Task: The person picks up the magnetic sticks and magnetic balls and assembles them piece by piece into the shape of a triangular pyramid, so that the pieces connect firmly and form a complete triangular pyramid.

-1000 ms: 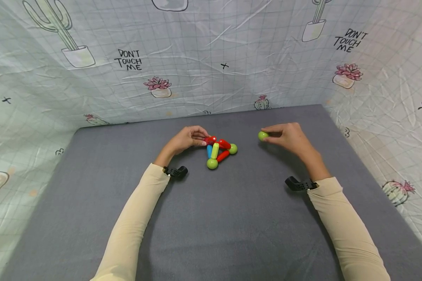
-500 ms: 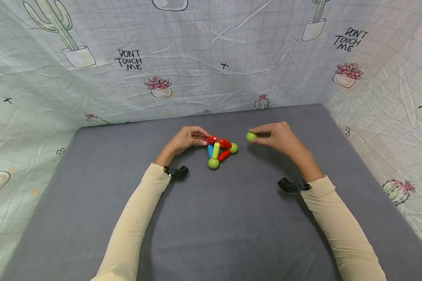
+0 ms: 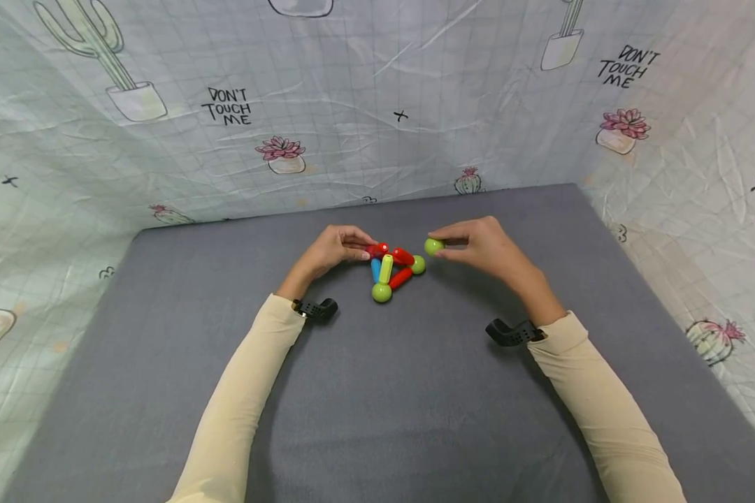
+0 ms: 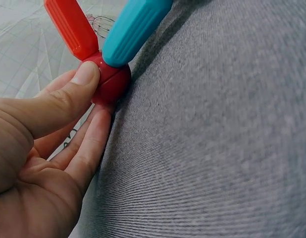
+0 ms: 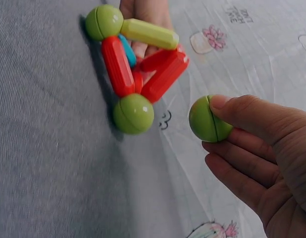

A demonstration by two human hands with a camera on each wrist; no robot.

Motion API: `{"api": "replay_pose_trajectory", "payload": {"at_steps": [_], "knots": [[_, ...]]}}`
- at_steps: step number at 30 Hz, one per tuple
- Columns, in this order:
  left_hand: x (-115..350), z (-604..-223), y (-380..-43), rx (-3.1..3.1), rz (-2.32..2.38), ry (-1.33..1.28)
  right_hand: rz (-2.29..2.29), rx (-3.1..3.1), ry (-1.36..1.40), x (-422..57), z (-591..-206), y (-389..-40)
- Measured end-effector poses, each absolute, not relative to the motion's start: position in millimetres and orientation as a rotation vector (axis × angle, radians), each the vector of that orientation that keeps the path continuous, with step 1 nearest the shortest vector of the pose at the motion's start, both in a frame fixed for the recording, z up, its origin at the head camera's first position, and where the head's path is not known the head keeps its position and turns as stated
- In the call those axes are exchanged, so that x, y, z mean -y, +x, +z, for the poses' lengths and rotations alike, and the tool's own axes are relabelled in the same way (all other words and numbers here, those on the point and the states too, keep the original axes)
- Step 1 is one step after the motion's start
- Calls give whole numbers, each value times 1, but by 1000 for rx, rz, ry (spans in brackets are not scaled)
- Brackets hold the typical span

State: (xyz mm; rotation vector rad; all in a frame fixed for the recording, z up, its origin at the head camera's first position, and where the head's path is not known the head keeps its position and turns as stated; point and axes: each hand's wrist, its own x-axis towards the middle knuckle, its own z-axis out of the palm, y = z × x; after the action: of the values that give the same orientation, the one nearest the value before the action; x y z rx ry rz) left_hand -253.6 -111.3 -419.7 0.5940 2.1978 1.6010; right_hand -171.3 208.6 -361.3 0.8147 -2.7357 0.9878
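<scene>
A small frame of coloured rods and balls stands on the grey table. Its red ball [image 4: 112,82] is pinched between the thumb and fingers of my left hand [image 3: 336,246]. From that ball a red rod [image 4: 73,29] rises and a blue rod [image 4: 135,32] runs along the table. Two green balls, one in front [image 3: 382,292] and one at the right [image 3: 418,265], form the other corners, joined by a red rod [image 5: 117,66]. A yellow-green rod [image 5: 149,33] and the red ones lean upward together. My right hand [image 3: 487,246] pinches a loose green ball [image 5: 210,119], held apart to the right of the frame.
The grey tabletop [image 3: 377,391] spreads around the frame. A pale cloth with cactus drawings [image 3: 352,105] hangs behind and at both sides. Each wrist wears a black strap, the left one [image 3: 317,309] and the right one [image 3: 509,333].
My right hand has moved left with the green ball, closer to the frame. The left hand stays on the red ball, and the frame has hardly moved.
</scene>
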Motion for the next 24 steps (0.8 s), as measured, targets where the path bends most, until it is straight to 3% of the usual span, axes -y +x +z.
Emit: {"api": "replay_pose_trajectory", "payload": {"at_steps": [24], "knots": [[111, -418, -252, -2202, 1601, 631, 1020, 2636, 989, -168, -348, -177]]}}
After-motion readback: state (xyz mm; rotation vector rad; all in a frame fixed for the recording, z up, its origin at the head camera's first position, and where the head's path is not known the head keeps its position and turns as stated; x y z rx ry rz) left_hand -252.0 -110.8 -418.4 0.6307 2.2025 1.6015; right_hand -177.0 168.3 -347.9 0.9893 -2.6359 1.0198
